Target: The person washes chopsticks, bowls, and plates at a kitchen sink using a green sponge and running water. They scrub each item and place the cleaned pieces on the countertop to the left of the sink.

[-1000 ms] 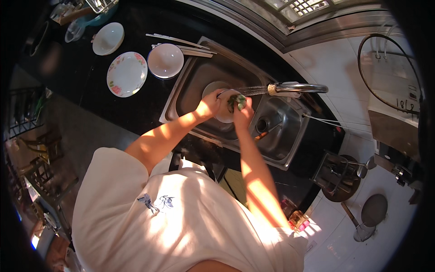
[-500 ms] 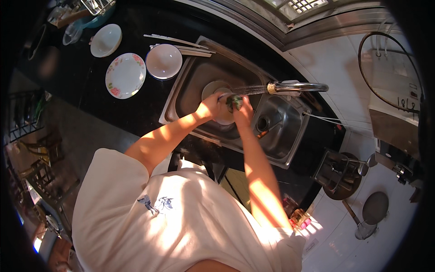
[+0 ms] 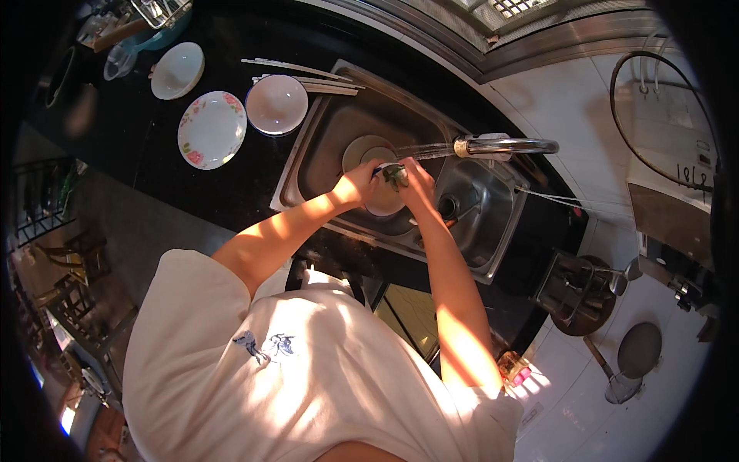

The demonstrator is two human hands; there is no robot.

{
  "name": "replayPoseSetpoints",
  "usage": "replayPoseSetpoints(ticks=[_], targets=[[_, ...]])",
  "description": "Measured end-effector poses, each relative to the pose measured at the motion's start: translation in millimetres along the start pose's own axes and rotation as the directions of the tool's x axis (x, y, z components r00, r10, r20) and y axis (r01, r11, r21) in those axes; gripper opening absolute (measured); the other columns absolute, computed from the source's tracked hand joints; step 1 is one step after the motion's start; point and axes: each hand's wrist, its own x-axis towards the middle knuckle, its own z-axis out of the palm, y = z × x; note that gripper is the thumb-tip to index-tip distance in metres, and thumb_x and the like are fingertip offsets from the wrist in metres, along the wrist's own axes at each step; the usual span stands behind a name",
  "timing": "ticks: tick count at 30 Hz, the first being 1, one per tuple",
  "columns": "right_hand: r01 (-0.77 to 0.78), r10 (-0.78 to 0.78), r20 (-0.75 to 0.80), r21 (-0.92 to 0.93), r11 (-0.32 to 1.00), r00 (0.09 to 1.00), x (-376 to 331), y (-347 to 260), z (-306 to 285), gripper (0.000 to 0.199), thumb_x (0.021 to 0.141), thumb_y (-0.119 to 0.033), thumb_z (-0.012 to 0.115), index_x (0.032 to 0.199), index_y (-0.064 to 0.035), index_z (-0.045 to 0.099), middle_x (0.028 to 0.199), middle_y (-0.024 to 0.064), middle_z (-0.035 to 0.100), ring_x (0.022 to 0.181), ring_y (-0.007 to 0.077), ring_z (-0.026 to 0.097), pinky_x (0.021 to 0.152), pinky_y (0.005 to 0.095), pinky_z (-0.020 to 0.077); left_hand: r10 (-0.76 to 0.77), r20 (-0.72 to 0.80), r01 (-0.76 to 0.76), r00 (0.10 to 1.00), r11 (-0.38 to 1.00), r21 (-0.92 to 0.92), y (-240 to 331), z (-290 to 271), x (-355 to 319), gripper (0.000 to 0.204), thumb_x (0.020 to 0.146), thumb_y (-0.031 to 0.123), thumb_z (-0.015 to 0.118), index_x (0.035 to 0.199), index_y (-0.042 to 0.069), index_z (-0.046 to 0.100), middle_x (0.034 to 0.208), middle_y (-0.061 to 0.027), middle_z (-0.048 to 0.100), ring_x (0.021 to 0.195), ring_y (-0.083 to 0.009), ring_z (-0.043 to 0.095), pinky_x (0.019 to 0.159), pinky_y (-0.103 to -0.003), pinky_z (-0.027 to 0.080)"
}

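Over the larger sink basin (image 3: 323, 146), my left hand (image 3: 358, 185) is closed around the left side of a small white bowl (image 3: 383, 171) with a dark blue edge. My right hand (image 3: 418, 185) is closed at its other side, against a green-and-white patch (image 3: 396, 179); whether that is a cloth or the bowl's pattern I cannot tell. Below my hands, pale round dishes (image 3: 356, 154) lie in the basin, partly hidden. Water streams from the faucet (image 3: 508, 146) toward the basin, just beyond my fingers.
Left of the sink, the black counter holds a white bowl (image 3: 277, 105), a floral plate (image 3: 212, 131), another bowl (image 3: 178, 71) and several chopsticks (image 3: 308, 80). A smaller basin (image 3: 481, 219) adjoins on the right. Pans (image 3: 639, 350) hang at the far right.
My right hand has shifted and turned slightly at the bowl, its forearm swinging a little to the right. My left hand stays nearly in place. Water keeps running.
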Motion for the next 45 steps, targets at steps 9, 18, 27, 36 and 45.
replayPoseSetpoints(ticks=[9,18,27,36,45], targets=[[-0.479,0.879,0.309,0.871,-0.109,0.362,-32.0,-22.7,104.1,0.033,0.086,-0.012,0.061,0.116,-0.0037,0.050,0.107,0.0120,0.059,0.088,0.0287,0.062,0.070,0.0421,0.0527,0.056,-0.344,-0.041,0.937,0.998,0.052,22.8,4.9,-6.1,0.043,0.081,0.004,0.056,0.123,0.014,0.048,0.110,-0.0183,0.050,0.091,-0.0427,0.057,0.076,-0.047,0.049],[-0.588,0.844,0.198,0.792,0.162,0.499,-57.2,-15.9,48.7,0.044,0.088,-0.013,0.056,0.129,-0.0125,0.040,0.114,0.0087,0.051,0.098,0.0202,0.055,0.080,0.0383,0.0467,-0.145,-0.432,0.055,0.890,0.975,-0.213,-27.1,-7.5,6.8,0.047,0.083,0.001,0.049,0.128,0.010,0.038,0.108,-0.0205,0.053,0.082,-0.0409,0.062,0.066,-0.043,0.055],[-0.221,0.548,-0.312,0.679,0.700,0.776,-30.6,-76.1,37.6,0.041,0.100,-0.036,0.037,0.126,-0.0052,0.044,0.124,0.0103,0.049,0.115,0.0200,0.045,0.099,0.0333,0.0326,-0.327,0.183,0.356,0.927,0.613,-0.706,-13.7,-6.4,-2.8,0.061,0.084,0.010,0.058,0.134,0.014,0.023,0.121,-0.0118,0.045,0.104,-0.0264,0.053,0.066,-0.040,0.057],[-0.263,0.553,0.054,0.915,0.305,0.832,-1.5,-45.1,0.5,0.024,0.093,-0.019,0.048,0.104,-0.0011,0.061,0.096,0.0068,0.064,0.090,0.0157,0.058,0.083,0.0280,0.0446,-0.133,0.513,0.448,0.848,0.697,-0.560,-1.3,-35.2,-9.0,0.059,0.084,0.008,0.060,0.135,0.010,0.029,0.099,-0.0084,0.056,0.070,-0.0136,0.057,0.050,-0.025,0.047],[-0.473,0.709,0.503,0.840,-0.266,0.494,-9.7,-51.9,40.2,0.038,0.094,-0.036,0.044,0.118,-0.0080,0.054,0.111,0.0056,0.062,0.101,0.0212,0.057,0.084,0.0345,0.0463,0.039,0.619,0.604,0.785,0.175,-0.777,-28.1,-12.9,-15.1,0.024,0.083,0.014,0.062,0.103,0.003,0.056,0.071,-0.0079,0.056,0.046,-0.0078,0.045,0.037,-0.017,0.030]])
